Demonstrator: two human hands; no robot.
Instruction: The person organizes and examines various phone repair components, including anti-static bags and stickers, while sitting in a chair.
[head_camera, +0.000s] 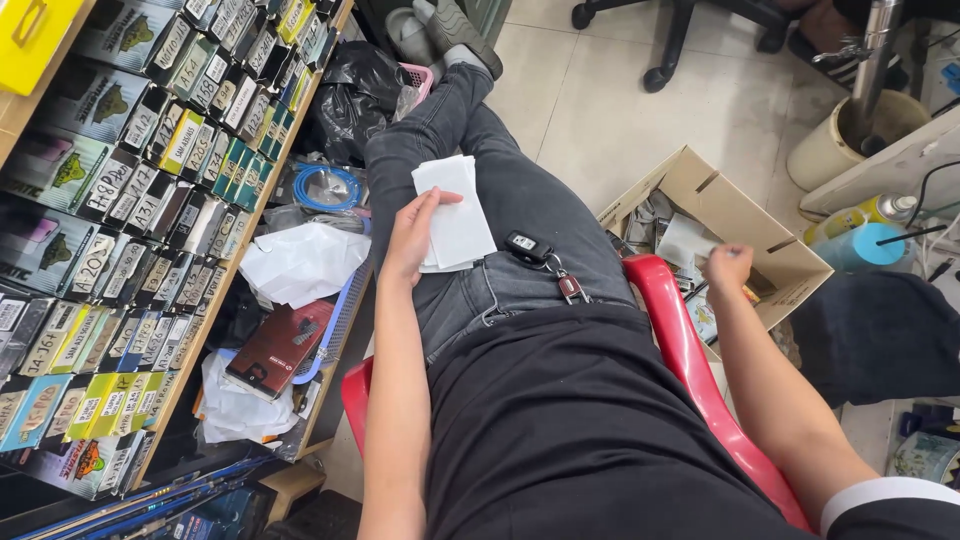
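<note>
I sit on a red plastic chair in dark jeans and a black shirt. My left hand rests on my left thigh and holds a stack of white paper sheets by its left edge. My right hand reaches out to the right, over an open cardboard box full of scraps; its fingers are curled, and whether they hold anything is unclear. A black car key fob with a brown tag hangs at my belt line.
Shelves of small labelled boxes fill the left. Below them lie crumpled white paper, a dark red case, a blue cable coil and black bags. A spray can and a bucket stand at right. An office chair base is ahead.
</note>
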